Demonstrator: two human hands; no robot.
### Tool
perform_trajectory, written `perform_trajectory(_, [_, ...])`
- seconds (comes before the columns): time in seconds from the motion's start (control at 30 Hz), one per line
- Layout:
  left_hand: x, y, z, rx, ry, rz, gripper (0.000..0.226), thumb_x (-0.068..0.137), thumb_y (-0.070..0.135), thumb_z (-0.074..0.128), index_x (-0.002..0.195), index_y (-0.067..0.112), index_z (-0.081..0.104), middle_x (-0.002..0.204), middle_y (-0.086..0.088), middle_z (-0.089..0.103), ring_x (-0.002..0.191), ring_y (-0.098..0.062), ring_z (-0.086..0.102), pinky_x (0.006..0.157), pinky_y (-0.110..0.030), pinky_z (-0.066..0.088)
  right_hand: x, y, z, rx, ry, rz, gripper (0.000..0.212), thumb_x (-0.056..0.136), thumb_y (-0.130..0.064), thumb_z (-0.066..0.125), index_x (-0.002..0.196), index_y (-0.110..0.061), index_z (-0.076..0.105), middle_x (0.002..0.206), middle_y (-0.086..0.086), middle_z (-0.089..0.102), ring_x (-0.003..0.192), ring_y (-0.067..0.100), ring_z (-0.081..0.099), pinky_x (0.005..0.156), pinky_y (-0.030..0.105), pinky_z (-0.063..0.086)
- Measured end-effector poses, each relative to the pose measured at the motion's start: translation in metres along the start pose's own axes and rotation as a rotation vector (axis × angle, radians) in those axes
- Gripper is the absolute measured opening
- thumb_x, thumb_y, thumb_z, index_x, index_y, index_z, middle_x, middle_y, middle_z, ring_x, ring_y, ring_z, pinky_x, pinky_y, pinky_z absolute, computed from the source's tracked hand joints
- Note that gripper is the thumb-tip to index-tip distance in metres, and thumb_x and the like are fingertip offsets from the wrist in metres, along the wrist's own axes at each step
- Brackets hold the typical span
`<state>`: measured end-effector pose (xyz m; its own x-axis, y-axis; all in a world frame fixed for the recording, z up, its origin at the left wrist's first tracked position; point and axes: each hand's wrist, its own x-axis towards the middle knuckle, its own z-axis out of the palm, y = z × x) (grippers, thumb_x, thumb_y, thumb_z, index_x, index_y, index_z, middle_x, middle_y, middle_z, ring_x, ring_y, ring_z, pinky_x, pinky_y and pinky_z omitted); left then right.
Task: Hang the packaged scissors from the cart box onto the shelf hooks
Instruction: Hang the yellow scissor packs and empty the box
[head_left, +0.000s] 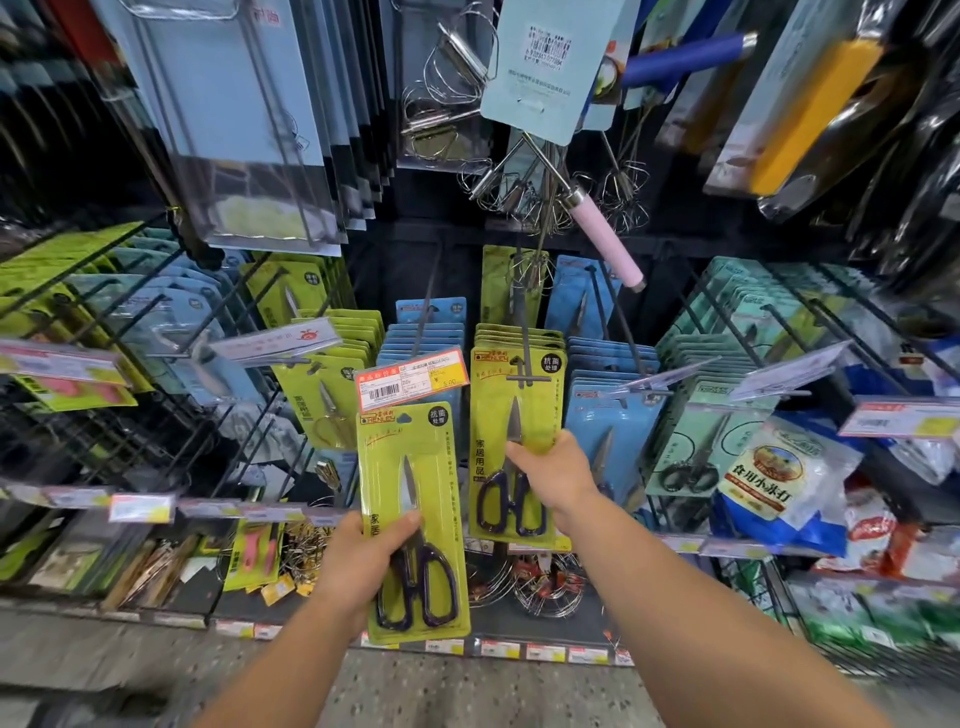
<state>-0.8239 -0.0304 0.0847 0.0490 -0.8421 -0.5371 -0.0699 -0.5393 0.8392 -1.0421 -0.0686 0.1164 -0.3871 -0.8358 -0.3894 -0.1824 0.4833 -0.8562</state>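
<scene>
My left hand (363, 558) grips a green card pack of dark-handled scissors (413, 519) by its left edge, upright in front of the shelf. My right hand (553, 470) pinches the right edge of a second green scissors pack (511, 441), which hangs at the front of a row on a black shelf hook (527, 358). The hook passes through that pack's hanging hole. A red and yellow price tag (410, 384) sits just above the pack in my left hand. The cart box is out of view.
Blue scissors packs (613, 415) hang on hooks to the right, more green packs (317, 395) to the left. Whisks (550, 176) and a pink handle (608, 244) dangle overhead. A baking soda bag (774, 478) lies right. Shelf edge and floor lie below.
</scene>
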Motion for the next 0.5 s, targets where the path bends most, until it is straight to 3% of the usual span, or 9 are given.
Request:
perform_trajectory(0.07, [0.012,-0.012,-0.003,-0.002,0.003,0.013,0.115,0.035,0.074,0.086,0.128,0.016,0.052,0.106,-0.006,0.074,0.102,-0.026,0.069,0.099,-0.052,0.049,0.000,0.002,0.000,-0.030,0.010,0.023,0.059,0.087,-0.035,0.071,0.131,-0.007,0.044,0.126,0.009,0.058,0.116,0.029,0.055,0.100,0.042,0.048])
perform_trajectory(0.13, [0.020,-0.019,-0.004,0.007,0.001,-0.006,0.123,0.031,0.078,0.085,0.132,0.016,0.050,0.113,-0.007,0.072,0.105,-0.027,0.068,0.098,-0.053,0.050,0.000,0.005,-0.003,-0.064,0.013,0.055,0.061,0.088,-0.035,0.071,0.134,-0.006,0.044,0.126,0.010,0.058,0.115,0.029,0.056,0.100,0.044,0.048])
perform_trajectory(0.17, [0.015,-0.014,-0.002,0.007,-0.013,-0.011,0.119,0.036,0.074,0.087,0.132,0.015,0.050,0.113,-0.007,0.072,0.104,-0.027,0.069,0.097,-0.052,0.051,-0.002,0.007,-0.004,-0.065,0.007,0.064,0.060,0.088,-0.034,0.071,0.135,-0.006,0.046,0.127,0.009,0.059,0.114,0.028,0.057,0.101,0.043,0.048])
perform_trajectory(0.27, [-0.002,-0.003,0.005,0.021,-0.053,0.003,0.069,0.068,0.044,0.085,0.122,0.010,0.058,0.094,-0.007,0.077,0.091,-0.024,0.074,0.095,-0.051,0.053,-0.009,0.015,-0.008,-0.072,-0.003,0.090,0.069,0.090,-0.028,0.069,0.147,-0.007,0.036,0.145,0.010,0.048,0.128,0.029,0.050,0.109,0.039,0.041])
perform_trajectory(0.33, [0.000,-0.006,0.008,0.028,-0.051,0.005,0.049,0.078,0.034,0.081,0.117,0.011,0.061,0.090,-0.006,0.077,0.087,-0.024,0.075,0.092,-0.050,0.055,-0.018,0.020,-0.011,-0.092,-0.002,0.103,0.068,0.091,-0.026,0.067,0.149,-0.007,0.035,0.148,0.010,0.045,0.132,0.029,0.047,0.110,0.037,0.039])
perform_trajectory(0.5, [0.000,-0.009,0.024,0.023,-0.076,0.025,0.039,0.081,0.026,0.080,0.113,0.012,0.063,0.094,-0.006,0.077,0.086,-0.023,0.075,0.087,-0.048,0.057,-0.044,0.023,-0.015,0.089,-0.331,0.095,0.031,0.094,-0.043,0.060,0.117,-0.022,0.062,0.116,0.002,0.067,0.101,0.019,0.067,0.093,0.037,0.055])
